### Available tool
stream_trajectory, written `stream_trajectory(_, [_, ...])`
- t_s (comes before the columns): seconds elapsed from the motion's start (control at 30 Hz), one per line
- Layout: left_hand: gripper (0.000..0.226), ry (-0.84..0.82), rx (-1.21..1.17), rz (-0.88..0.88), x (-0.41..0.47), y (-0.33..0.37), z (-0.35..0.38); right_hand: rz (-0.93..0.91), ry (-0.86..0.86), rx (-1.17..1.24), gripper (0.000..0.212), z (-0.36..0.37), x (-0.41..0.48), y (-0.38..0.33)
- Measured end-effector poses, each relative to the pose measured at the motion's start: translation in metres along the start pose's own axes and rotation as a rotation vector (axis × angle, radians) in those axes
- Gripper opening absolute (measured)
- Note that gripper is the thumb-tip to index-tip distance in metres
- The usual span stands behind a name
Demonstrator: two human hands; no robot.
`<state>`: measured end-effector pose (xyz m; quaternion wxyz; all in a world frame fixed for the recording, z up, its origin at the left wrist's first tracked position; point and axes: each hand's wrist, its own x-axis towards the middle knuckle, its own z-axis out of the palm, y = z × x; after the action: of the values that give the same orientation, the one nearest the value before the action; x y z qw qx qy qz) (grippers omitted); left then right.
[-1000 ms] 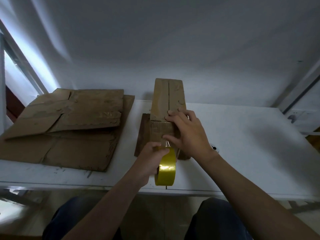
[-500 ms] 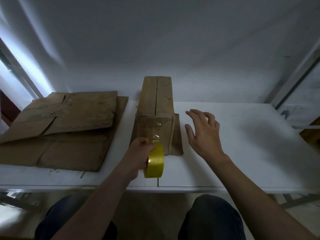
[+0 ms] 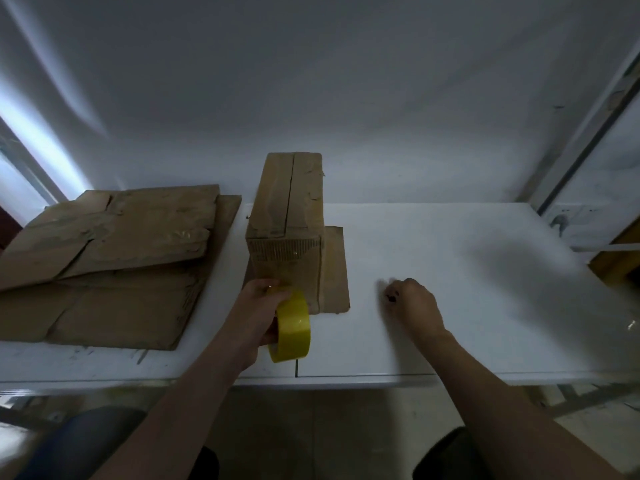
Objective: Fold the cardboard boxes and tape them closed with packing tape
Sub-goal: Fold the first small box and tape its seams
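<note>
Now the right hand has left the box and sits curled on the worktop, contents indeterminate, while the left hand grips the tape roll at the box's near face, so a cut probably follows.

White table set against a plain white wall, scuffed along its near edge, with a pale metal frame slanting up at right.

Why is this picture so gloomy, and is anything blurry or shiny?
Head view: light enters mainly from the bright strip at left, so the white table is dim; the right hand and the table's right end look smeared; the yellow tape roll in the left hand glints.
</note>
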<state>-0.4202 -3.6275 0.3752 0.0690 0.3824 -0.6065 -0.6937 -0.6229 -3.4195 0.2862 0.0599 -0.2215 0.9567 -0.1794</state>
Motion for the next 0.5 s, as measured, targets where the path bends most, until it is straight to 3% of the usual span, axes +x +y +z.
stream_trajectory(0.07, [0.039,-0.003,-0.016,0.012,0.001,-0.005,0.0,0.072,-0.012,0.204,0.025,-0.001,-0.006,-0.005])
stream_trajectory(0.13, [0.039,-0.012,-0.019,0.024,0.002,-0.009,-0.002,0.095,0.02,0.34,0.007,-0.003,-0.01,-0.009])
stream_trajectory(0.23, [0.039,-0.013,-0.014,0.043,0.002,-0.011,-0.004,0.05,0.091,0.557,0.007,-0.025,-0.017,-0.031])
stream_trajectory(0.37, [0.047,-0.022,-0.019,0.064,0.004,-0.013,-0.006,-0.101,0.012,0.997,0.016,-0.067,-0.037,-0.077])
stream_trajectory(0.5, [0.041,-0.033,-0.048,0.088,0.004,-0.02,-0.009,-0.278,0.019,1.072,0.027,-0.09,-0.051,-0.115])
